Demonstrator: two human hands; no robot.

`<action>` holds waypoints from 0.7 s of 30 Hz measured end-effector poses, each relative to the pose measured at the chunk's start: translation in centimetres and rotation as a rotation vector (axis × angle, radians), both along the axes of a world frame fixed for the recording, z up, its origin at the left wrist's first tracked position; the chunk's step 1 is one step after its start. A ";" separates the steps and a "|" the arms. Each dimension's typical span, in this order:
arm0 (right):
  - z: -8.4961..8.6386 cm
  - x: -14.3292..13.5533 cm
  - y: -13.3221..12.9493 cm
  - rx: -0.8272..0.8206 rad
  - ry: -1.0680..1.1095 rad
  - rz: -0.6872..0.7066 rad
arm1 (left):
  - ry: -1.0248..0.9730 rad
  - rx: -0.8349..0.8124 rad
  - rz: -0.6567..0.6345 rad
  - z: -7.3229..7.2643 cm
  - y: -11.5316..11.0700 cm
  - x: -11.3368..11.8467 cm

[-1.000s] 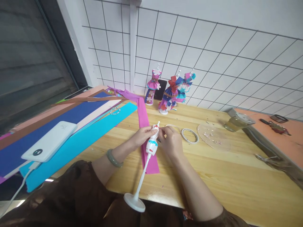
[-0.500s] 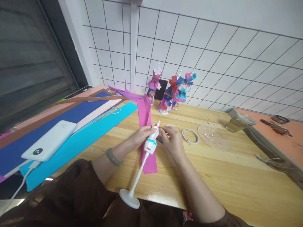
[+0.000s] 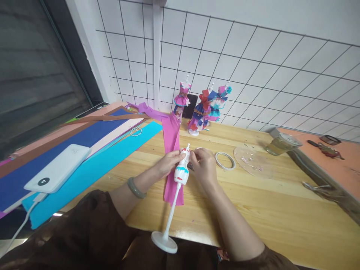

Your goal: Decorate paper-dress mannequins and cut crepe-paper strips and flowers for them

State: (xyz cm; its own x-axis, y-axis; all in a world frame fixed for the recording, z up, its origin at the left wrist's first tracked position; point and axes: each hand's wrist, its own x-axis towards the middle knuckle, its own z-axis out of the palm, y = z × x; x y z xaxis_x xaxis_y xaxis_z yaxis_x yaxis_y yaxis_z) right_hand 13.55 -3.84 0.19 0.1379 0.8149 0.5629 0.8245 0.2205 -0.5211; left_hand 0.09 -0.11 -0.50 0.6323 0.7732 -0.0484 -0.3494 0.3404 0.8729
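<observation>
A small white mannequin [image 3: 181, 174] with red and turquoise marks is held tilted over the table's front edge, its round base toward me. My left hand [image 3: 168, 163] is closed on the left side of its upper body. On the other side my right hand [image 3: 204, 163] has its fingers pinched together at the mannequin's upper edge; whatever they may hold is too small to make out. A magenta crepe paper strip [image 3: 170, 138] lies beneath the mannequin and my left hand. Just right of my right hand is a white tape roll [image 3: 225, 161].
Dressed mannequins [image 3: 204, 108] and a dark phone [image 3: 190, 106] stand by the wall. Coloured paper sheets [image 3: 112, 150] and a white power bank [image 3: 57, 168] lie left. At right are a clear plate [image 3: 250, 159], a cup [image 3: 282, 144] and scissors [image 3: 317, 187].
The mannequin's base has swung to the right, so its stand is steeper in view. Both hands remain at its upper body. The whole view has shifted slightly.
</observation>
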 end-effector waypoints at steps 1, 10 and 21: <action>-0.1 0.1 0.1 0.003 0.056 0.005 | -0.009 -0.016 -0.006 0.1 -0.1 0.0; -0.1 0.9 0.5 -0.078 0.305 0.152 | -0.071 -0.036 -0.015 -0.3 0.5 0.0; -0.2 0.1 0.1 0.021 0.135 0.064 | -0.036 0.061 0.023 -0.3 0.0 0.1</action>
